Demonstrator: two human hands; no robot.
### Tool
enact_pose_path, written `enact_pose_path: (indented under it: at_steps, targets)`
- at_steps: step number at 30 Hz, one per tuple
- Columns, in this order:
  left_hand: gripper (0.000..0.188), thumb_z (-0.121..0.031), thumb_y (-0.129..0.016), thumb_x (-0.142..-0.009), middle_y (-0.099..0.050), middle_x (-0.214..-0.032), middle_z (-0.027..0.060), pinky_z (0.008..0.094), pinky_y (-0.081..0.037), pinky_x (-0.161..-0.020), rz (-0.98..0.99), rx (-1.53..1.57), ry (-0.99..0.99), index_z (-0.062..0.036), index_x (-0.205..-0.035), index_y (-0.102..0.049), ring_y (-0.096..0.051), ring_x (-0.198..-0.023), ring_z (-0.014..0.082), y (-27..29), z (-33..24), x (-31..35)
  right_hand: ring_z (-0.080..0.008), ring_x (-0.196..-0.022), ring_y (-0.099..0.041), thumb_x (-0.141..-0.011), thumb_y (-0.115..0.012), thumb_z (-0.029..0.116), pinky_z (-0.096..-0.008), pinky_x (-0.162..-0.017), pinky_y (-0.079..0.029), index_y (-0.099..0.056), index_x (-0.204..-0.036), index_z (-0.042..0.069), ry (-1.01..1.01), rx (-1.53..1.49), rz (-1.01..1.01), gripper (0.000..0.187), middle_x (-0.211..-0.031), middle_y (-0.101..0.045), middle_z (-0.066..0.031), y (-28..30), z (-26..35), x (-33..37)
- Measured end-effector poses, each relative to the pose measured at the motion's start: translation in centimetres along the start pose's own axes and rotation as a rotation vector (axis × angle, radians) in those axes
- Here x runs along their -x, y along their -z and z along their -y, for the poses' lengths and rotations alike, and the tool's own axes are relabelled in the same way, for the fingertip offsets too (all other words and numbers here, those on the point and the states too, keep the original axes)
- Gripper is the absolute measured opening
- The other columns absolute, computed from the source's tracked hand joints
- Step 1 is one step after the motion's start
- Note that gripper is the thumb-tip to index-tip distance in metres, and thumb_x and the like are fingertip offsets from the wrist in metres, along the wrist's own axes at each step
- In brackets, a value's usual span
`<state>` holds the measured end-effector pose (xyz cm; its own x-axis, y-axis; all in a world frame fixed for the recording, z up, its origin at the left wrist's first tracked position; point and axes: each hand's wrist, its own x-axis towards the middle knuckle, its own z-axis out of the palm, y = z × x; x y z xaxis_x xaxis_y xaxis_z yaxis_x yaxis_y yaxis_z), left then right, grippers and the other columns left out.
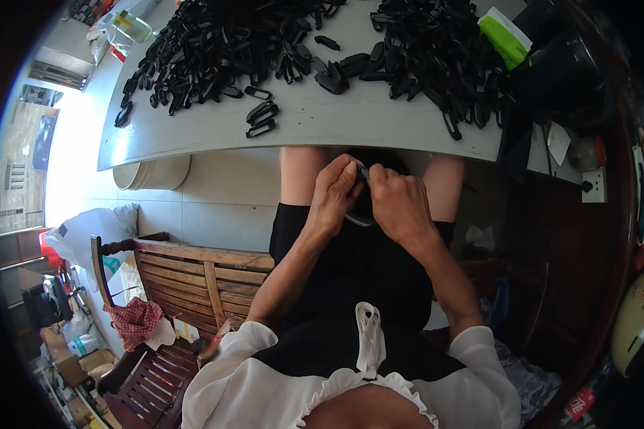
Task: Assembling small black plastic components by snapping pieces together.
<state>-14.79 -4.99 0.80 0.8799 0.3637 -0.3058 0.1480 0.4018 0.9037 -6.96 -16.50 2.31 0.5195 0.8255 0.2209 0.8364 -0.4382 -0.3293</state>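
My left hand (333, 189) and my right hand (401, 204) are close together above my lap, just off the table's near edge. Both are closed on a small black plastic piece (363, 174), most of it hidden by the fingers. Beneath them, between my knees, is a dark round container with a pale rim (359, 221). Beyond, on the white table, lies a large pile of small, long black plastic pieces (222, 43), with a second pile (436, 57) to its right. Several loose slotted pieces (261, 112) lie nearer the table's front edge.
The white table (193, 132) spans the far side. A green and white box (504, 37) and a dark container (565, 82) stand at its right, a clear bottle (132, 26) at far left. A wooden bench (186, 268) is on my left, and a pale bucket (154, 174) sits under the table.
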Motion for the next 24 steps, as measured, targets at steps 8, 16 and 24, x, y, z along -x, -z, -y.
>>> enact_pose_path:
  at_steps: [8,16,24]
  targets:
    - [0.022,-0.023,-0.042,-0.1,-0.047,-0.078,-0.0045,0.0187,-0.036,-0.064,-0.047,-0.011,-0.169,-0.0073,-0.096,-0.056,-0.043,-0.071,0.0047,-0.3,1.8,-0.6,-0.0199,-0.067,-0.059,-0.083,-0.061,0.012,-0.0315,-0.052,-0.048,-0.05,-0.098,0.0,-0.09,-0.715,0.059,0.022,-0.079,-0.057,-0.0103,-0.9,-1.7,1.2]
    - [0.035,-0.036,-0.05,-0.095,-0.048,-0.123,0.0054,0.0295,-0.041,-0.088,0.164,0.176,-0.236,-0.0046,-0.106,-0.062,-0.052,-0.099,0.016,-0.6,1.8,-0.4,-0.0079,-0.06,-0.052,-0.092,-0.059,0.03,-0.0183,-0.046,-0.041,-0.055,-0.106,0.0,-0.278,-1.498,0.171,0.033,-0.073,-0.053,-0.0024,-2.1,-2.6,2.0]
    - [0.03,0.002,-0.063,-0.07,-0.058,-0.1,0.0094,0.0347,-0.044,-0.082,-0.353,-1.186,-0.934,-0.0063,-0.099,-0.062,-0.052,-0.097,0.03,3.2,-5.3,-7.4,-0.0314,-0.058,-0.058,-0.087,-0.064,0.023,-0.0389,-0.055,-0.046,-0.055,-0.073,-0.002,-0.29,-0.309,0.484,0.029,-0.065,-0.058,-0.0175,-2.4,-4.4,0.9]
